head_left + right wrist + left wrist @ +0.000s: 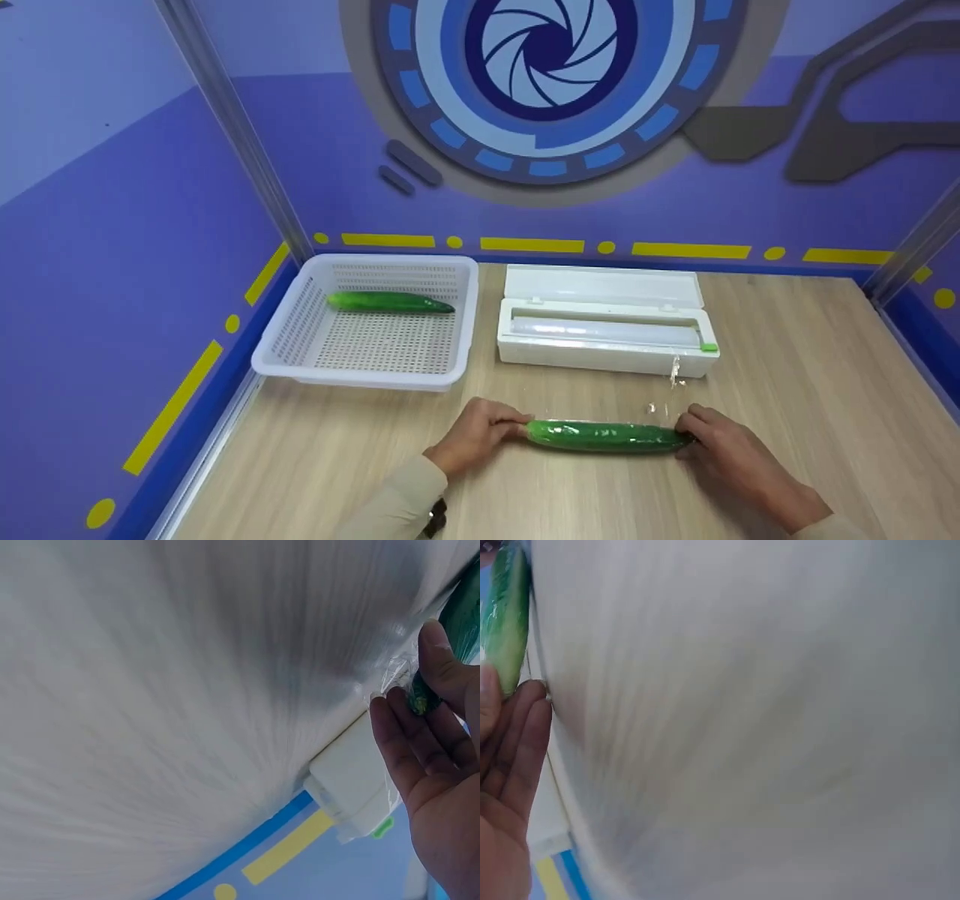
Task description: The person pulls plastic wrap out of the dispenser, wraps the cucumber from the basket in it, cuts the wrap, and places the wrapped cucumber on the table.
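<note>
A green cucumber [600, 436] in shiny clear film lies crosswise near the front of the table. My left hand [480, 435] pinches its pale left end between thumb and fingers. At the darker right end, my right hand [727, 450] holds the tip. The left wrist view shows the pale end of the cucumber [508, 630] at the left thumb and fingertips. In the right wrist view, loose clear film [397, 675] bunches beside the dark tip, close to the fingertips of the right hand [442, 765].
Behind the cucumber stands an open white cling film box [600, 358] with a roll [600, 330] inside and a green slider at its right end. A white perforated basket [360, 373] at the back left holds a second cucumber [390, 302]. Small film scraps [651, 409] lie before the box.
</note>
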`<state>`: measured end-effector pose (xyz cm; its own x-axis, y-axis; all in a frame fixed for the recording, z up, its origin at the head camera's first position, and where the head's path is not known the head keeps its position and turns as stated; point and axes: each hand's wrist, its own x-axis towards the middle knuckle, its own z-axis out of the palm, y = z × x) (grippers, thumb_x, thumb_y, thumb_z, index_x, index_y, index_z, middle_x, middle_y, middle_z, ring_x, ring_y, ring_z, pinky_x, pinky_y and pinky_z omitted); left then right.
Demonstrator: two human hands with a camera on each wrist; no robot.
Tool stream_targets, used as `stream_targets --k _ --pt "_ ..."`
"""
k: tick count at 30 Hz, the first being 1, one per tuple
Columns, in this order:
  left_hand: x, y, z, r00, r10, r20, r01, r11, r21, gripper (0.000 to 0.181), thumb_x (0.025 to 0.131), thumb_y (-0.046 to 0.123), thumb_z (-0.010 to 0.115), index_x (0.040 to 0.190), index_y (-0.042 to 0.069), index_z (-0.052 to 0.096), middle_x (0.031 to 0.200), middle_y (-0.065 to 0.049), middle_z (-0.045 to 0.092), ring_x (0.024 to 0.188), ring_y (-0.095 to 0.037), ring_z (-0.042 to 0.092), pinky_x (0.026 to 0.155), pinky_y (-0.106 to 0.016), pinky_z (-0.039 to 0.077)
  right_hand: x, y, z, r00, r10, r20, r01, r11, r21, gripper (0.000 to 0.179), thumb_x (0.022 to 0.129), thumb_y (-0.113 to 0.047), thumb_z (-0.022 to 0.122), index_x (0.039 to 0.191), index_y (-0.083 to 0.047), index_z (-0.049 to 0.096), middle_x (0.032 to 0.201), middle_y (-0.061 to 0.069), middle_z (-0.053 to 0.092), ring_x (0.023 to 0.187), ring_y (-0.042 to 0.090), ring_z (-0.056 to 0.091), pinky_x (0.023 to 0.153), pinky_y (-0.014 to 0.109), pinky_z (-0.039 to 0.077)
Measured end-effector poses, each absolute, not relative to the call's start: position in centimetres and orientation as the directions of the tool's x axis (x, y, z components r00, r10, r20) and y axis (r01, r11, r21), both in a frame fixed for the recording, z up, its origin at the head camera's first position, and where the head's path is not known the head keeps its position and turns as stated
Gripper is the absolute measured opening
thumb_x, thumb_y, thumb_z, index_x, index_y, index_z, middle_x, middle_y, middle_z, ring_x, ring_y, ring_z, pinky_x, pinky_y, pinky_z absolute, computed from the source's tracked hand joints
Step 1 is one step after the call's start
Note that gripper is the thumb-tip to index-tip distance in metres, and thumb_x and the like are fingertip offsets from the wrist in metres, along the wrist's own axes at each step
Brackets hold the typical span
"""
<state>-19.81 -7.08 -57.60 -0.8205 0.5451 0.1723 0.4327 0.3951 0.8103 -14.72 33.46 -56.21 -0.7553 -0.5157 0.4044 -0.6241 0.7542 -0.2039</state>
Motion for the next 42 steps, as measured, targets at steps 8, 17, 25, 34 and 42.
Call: stream_targets --k 8,17,25,34,42 --pt "-20.2 -6.7 -57.9 -0.871 0.460 0.175 0.383 0.410 0.828 0.015 0.095 0.012 0.078 0.107 0.007 0.085 0.093 0.006 0.068 0.088 -0.005 0.061 0.080 -0.024 0.051 -15.4 33.6 -56.3 -0.717 -0.537 0.445 -0.665 0.718 -0.205 0.042 0.067 0.000 0.096 0.095 -0.020 0.071 0.094 -0.014 0.059 0.085 0.005 0.057 0.068 0.032 0.056" --pt "-19.9 -6.2 -57.7 -0.884 0.396 0.247 0.408 0.398 0.821 0.015 0.094 -0.004 0.076 0.105 0.002 0.083 0.099 -0.003 0.080 0.094 -0.010 0.074 0.085 -0.026 0.059 -15.7 33.8 -56.2 -0.747 -0.531 0.400 -0.649 0.714 -0.263 0.036 0.077 0.001 0.090 0.103 -0.017 0.073 0.099 -0.013 0.063 0.090 0.005 0.061 0.074 0.033 0.059" --pt "-19.2 -5.9 -57.5 -0.804 0.527 0.276 0.582 0.599 0.550 0.037 0.088 0.009 0.084 0.124 0.004 0.075 0.102 0.001 0.070 0.090 -0.007 0.064 0.081 -0.022 0.054 -15.9 33.9 -56.0 -0.774 -0.543 0.325 -0.628 0.727 -0.278 0.022 0.089 -0.005 0.083 0.109 -0.010 0.076 0.097 -0.012 0.067 0.087 0.003 0.061 0.072 0.036 0.058" --pt "-20.1 -5.3 -57.1 -0.770 0.557 0.311 0.638 0.655 0.405 0.037 0.088 0.032 0.081 0.118 0.009 0.076 0.096 0.000 0.070 0.080 -0.005 0.059 0.072 -0.023 0.053 -15.6 33.3 -55.6 -0.853 -0.475 0.216 -0.520 0.802 -0.292 0.031 0.096 -0.009 0.078 0.126 -0.001 0.071 0.114 0.004 0.071 0.104 0.021 0.070 0.086 0.043 0.060" --pt "-20.7 -5.3 -57.3 -0.732 0.600 0.323 0.681 0.643 0.349 0.033 0.099 0.031 0.071 0.119 0.005 0.076 0.097 -0.002 0.071 0.085 -0.011 0.067 0.077 -0.026 0.056 -15.6 32.9 -56.0 -0.870 -0.400 0.289 -0.481 0.818 -0.316 0.040 0.083 -0.004 0.089 0.112 -0.013 0.063 0.108 -0.003 0.065 0.097 0.015 0.068 0.079 0.039 0.060"
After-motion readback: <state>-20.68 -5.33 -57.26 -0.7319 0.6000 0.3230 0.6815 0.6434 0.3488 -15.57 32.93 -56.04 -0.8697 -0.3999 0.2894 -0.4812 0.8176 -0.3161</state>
